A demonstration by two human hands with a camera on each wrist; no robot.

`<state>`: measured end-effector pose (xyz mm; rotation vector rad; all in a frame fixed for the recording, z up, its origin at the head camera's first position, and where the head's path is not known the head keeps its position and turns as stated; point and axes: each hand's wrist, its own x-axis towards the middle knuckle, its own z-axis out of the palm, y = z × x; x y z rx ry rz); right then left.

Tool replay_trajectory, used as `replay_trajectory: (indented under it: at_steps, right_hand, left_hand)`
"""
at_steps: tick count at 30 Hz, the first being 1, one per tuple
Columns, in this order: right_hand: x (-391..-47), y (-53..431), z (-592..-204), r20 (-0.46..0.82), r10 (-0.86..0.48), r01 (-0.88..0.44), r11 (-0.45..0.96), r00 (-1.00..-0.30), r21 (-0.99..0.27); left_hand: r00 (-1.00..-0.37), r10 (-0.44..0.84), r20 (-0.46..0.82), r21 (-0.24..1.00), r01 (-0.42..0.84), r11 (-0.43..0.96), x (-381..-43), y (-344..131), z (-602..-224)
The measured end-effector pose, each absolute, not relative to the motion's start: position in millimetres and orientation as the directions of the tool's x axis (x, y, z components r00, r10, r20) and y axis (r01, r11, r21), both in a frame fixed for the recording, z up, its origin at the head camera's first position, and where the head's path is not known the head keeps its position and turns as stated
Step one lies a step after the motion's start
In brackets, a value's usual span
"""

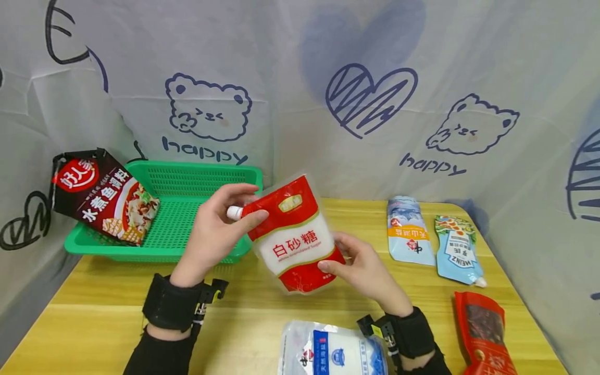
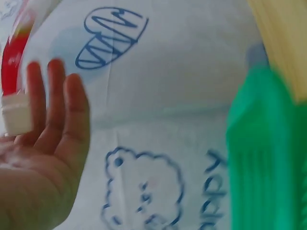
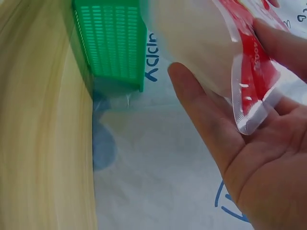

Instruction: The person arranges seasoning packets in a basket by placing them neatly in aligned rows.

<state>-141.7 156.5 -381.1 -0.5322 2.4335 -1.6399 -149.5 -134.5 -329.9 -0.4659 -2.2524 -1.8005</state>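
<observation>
Both hands hold a red and white bag of white granulated sugar [image 1: 296, 239] up over the table, tilted, its printed front facing the head camera. My left hand [image 1: 217, 229] pinches the upper left corner beside the white spout cap [image 1: 235, 212], thumb on the front. In the left wrist view the cap [image 2: 17, 114] sits by the palm, with several fingers of the left hand [image 2: 53, 139] stretched out behind. My right hand [image 1: 363, 265] grips the lower right corner, thumb in front. The right wrist view shows the bag's pale back [image 3: 196, 43] against the fingers of the right hand [image 3: 259, 158].
A green basket [image 1: 187, 256] stands at the back left, with a dark seasoning packet [image 1: 105, 195] leaning in it. A blue-white salt bag [image 1: 335, 351] lies in front. On the right are a salt pouch [image 1: 410, 232], a Heinz pouch [image 1: 458, 250] and a red packet [image 1: 483, 333].
</observation>
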Motion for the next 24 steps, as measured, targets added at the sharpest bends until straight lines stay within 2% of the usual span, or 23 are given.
replay_trajectory:
  at_steps: [5,11,18,24]
  right_hand:
    - [-144,156,-385,0.064,-0.458,-0.251,0.360,-0.887,-0.898]
    - [-145,153,-388,0.060,-0.506,-0.276,0.363,-0.861,-0.890]
    - [-144,153,-388,0.065,-0.504,-0.281,0.365,-0.861,-0.887]
    - [-144,148,-387,0.080,-0.486,-0.281,0.356,-0.870,-0.891]
  left_hand:
    - [-0.931,0.247,0.271,0.824,0.356,0.440,-149,-139,-313]
    - [-0.911,0.360,0.200,0.727,0.385,0.569,-147,-132,-304]
    - [-0.907,0.335,0.255,0.672,0.415,0.613,-143,-124,-302]
    - [-0.862,0.301,0.408,0.599,0.502,0.624,-138,-123,-295]
